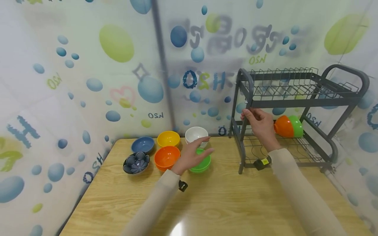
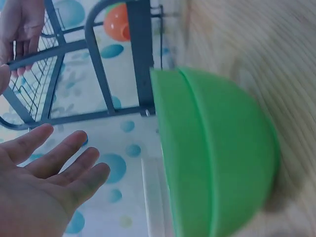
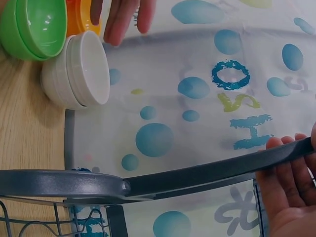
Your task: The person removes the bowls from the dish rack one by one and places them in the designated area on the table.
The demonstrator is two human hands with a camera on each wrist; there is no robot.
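Note:
My right hand (image 1: 261,126) grips the front left post of a grey two-tier dish rack (image 1: 295,103); the right wrist view shows its fingers (image 3: 291,182) around the metal bar. My left hand (image 1: 191,158) hovers over the table with its fingers extended and holds nothing. Close beside it are stacked green bowls (image 1: 203,164), partly hidden by the hand in the head view. Behind them stand stacked white bowls (image 1: 196,132). On the rack's lower tier, an orange bowl (image 1: 283,127) and a green bowl (image 1: 297,127) lie nested on their sides.
Left of my left hand stand stacked orange bowls (image 1: 166,157), a yellow bowl (image 1: 168,139), a blue bowl (image 1: 143,144) and a dark bowl with a petal pattern (image 1: 136,163). All rest on a wooden table (image 1: 230,203). A bubble-printed curtain (image 1: 192,108) hangs behind it.

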